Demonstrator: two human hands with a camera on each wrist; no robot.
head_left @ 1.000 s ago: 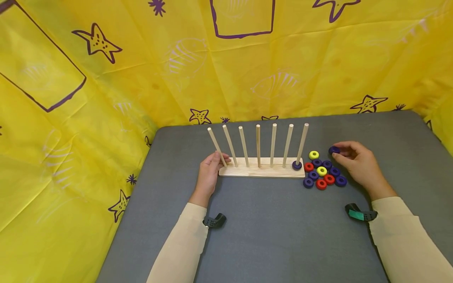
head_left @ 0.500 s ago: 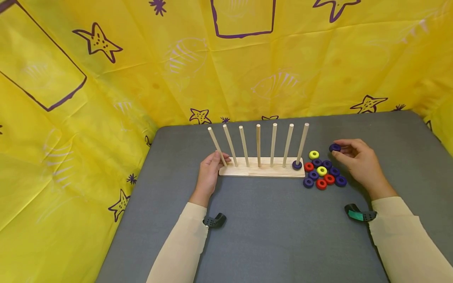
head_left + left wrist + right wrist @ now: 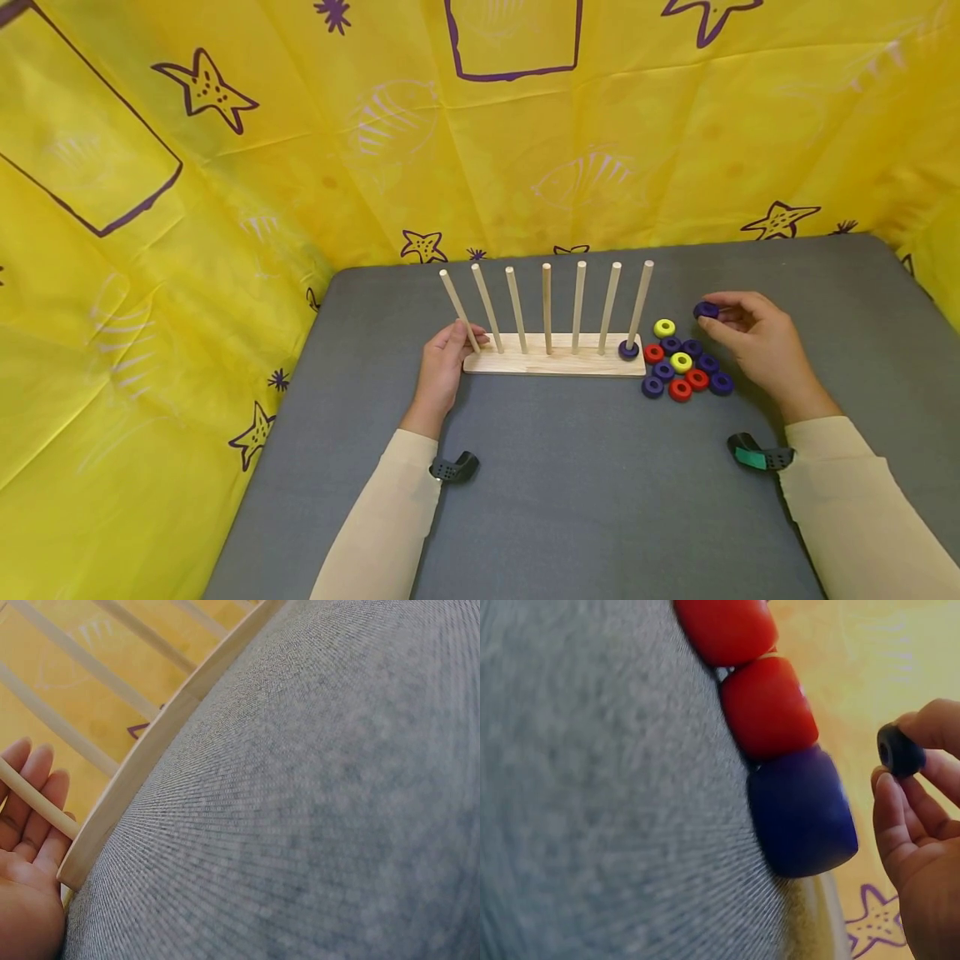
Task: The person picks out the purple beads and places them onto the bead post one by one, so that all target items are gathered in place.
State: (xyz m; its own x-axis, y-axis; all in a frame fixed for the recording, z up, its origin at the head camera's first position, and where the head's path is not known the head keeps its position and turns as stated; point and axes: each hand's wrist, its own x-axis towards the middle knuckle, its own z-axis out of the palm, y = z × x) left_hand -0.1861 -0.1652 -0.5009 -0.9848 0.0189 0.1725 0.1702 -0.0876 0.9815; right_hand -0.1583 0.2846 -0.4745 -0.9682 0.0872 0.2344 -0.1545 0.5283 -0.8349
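Note:
A wooden peg rack [image 3: 555,362] with a row of upright pegs stands on the table. At its left end my left hand [image 3: 444,367] holds the rack by the outermost peg [image 3: 37,801], fingers passing behind that peg in the left wrist view. My right hand [image 3: 757,342] pinches a dark blue ring [image 3: 706,311] between thumb and fingertips, raised beside the loose rings; the right wrist view shows this blue ring [image 3: 900,751] with its hole facing left. Another blue ring [image 3: 628,351] sits at the foot of the rightmost peg [image 3: 640,304].
Right of the rack lies a cluster of loose rings: several blue, a few red such as one red ring [image 3: 680,390], and two yellow, one yellow ring [image 3: 663,328] at the back. Yellow printed cloth [image 3: 487,167] hangs behind the grey table [image 3: 585,483].
My right hand has lifted the pinched blue ring slightly and shifted it a little, staying beside the cluster. My left hand and the rack have kept their places.

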